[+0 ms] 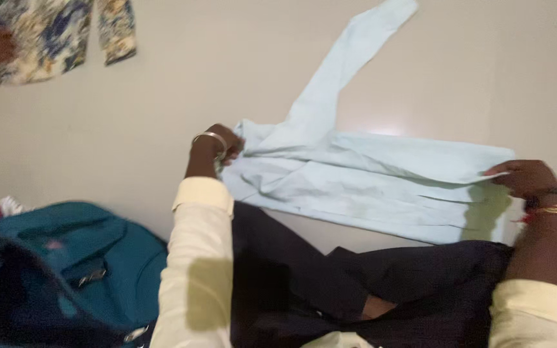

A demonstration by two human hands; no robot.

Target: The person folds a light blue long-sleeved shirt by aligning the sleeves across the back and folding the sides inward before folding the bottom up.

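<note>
Lying closest to the person is a dark cloth (369, 283), spread low across the front. Beside it on the left sits a teal bag (98, 258).

Just past the dark cloth lies a pale blue shirt (369, 187), flat on the grey table (162, 96). It stretches between the two hands. The left hand (214, 147) wears a bangle and is closed on the bunched end of the shirt. The right hand (525, 177) also wears bangles, and its fingers pinch the other end of the shirt, right at the edge.

One long sleeve (349, 64) of the shirt points up and away from both hands, across the table.

Far off in the top left corner lies a flowery cloth (46, 38), well apart from the shirt.
</note>
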